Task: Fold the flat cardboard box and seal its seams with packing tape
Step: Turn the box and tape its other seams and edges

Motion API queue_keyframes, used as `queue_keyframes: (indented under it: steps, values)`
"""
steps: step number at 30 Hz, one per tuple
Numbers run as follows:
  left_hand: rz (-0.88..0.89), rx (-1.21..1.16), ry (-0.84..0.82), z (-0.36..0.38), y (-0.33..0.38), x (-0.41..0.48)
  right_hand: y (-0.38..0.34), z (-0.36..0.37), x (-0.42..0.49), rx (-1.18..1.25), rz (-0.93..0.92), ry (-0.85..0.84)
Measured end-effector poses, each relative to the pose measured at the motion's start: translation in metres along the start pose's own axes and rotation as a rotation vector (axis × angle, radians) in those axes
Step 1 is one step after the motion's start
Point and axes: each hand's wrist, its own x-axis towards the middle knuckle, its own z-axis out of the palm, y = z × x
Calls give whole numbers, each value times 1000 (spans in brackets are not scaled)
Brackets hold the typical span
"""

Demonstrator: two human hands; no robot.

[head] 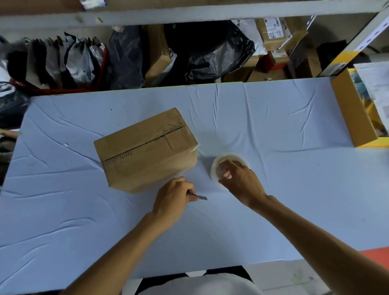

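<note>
Brown cardboard box folded up into a closed block, left of centre in the frame, turned at an angle, top seam dark and slightly gapped, clear tape glinting at its right corner, roll of clear packing tape just right of it, apart

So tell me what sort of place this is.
Probably a parcel packing or shipping room. Metal shelving behind the table is crammed with labelled parcels and plastic mailing bags, and a cardboard box sits beside a roll of tape.
</note>
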Motion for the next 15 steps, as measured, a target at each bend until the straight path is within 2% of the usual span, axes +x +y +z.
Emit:
queue_keyframes:
  steps: [4,11,13,15]
  values:
    - [-202,-81,54,38,-9,9,-2,-3,5,83,13,42]
    - [106,317,6,46,-11,14,-19,-9,4,326,40,129]
    - [157,363,43,40,-13,16,-33,-17,6,435,56,144]
    - [309,330,38,19,1,12,-51,-29,9,548,96,117]
